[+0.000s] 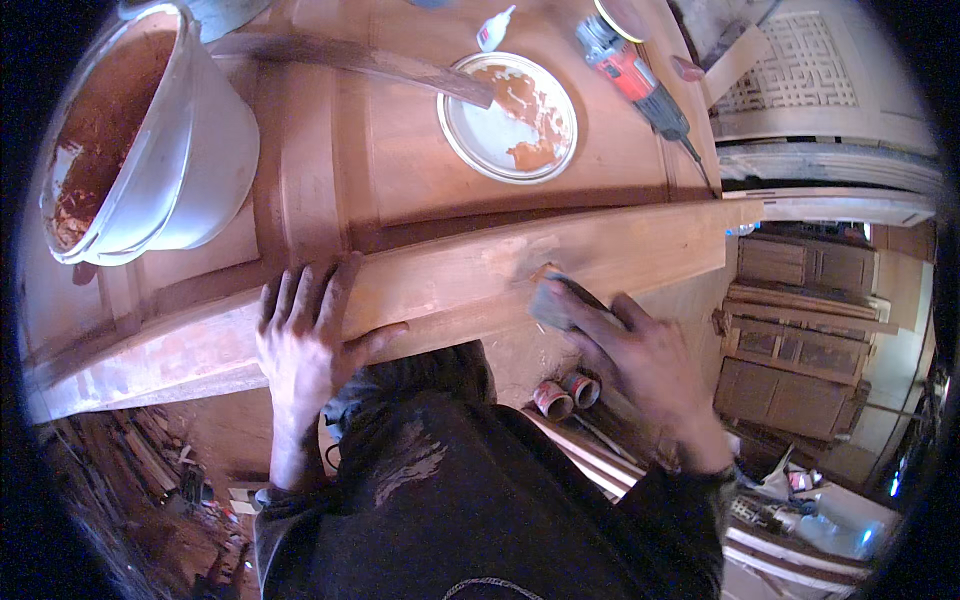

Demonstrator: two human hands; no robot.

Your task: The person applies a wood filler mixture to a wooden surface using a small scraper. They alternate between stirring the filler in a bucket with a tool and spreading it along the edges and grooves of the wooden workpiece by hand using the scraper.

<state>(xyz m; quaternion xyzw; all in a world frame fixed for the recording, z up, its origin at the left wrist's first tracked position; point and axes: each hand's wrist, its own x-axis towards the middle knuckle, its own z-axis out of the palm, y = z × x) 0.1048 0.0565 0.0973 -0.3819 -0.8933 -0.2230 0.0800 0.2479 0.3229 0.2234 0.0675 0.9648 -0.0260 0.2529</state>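
Note:
A long wooden board (pixel 450 262) with pale smeared patches lies across in front of me. My left hand (pixel 308 325) rests on its near edge at the left, fingers stretched out, holding nothing. My right hand (pixel 640 350), a little blurred, grips a flat grey scraper (pixel 552 303) against the board's face. Beside the scraper's edge is a small orange-brown spot of filler (pixel 545 271) with a darker smudge around it. Beyond the board, a round white lid (pixel 487 140) carries smears of orange-brown paste. The scraper's grip is hidden by my fingers.
A panelled wooden door (pixel 420 180) lies under the board. On it are a white bucket (pixel 215 150) stained brown inside, a wood strip (pixel 350 58), a small white bottle (pixel 494 30) and a red-black angle grinder (pixel 640 85). Two cans (pixel 553 398) stand lower down.

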